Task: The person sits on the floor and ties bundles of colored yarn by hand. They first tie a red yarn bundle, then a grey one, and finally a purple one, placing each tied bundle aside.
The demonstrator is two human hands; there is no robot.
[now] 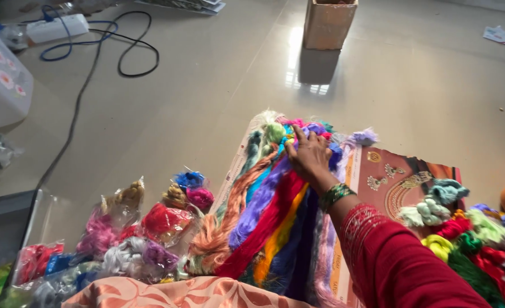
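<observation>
My right hand point(308, 156) reaches forward in a red sleeve with green bangles at the wrist. Its fingers are spread and press on the far ends of a row of long thread skeins point(264, 211) in orange, purple, red, yellow and blue. The skeins lie side by side on a printed paper sheet point(404, 179) on the floor. My left hand is out of sight.
Small plastic bags of coloured thread point(132, 228) lie at the left. More twisted skeins point(469, 239) pile up at the right. A cardboard box point(328, 23) stands on the glossy floor ahead. A power strip point(55, 27) with black and blue cables lies far left.
</observation>
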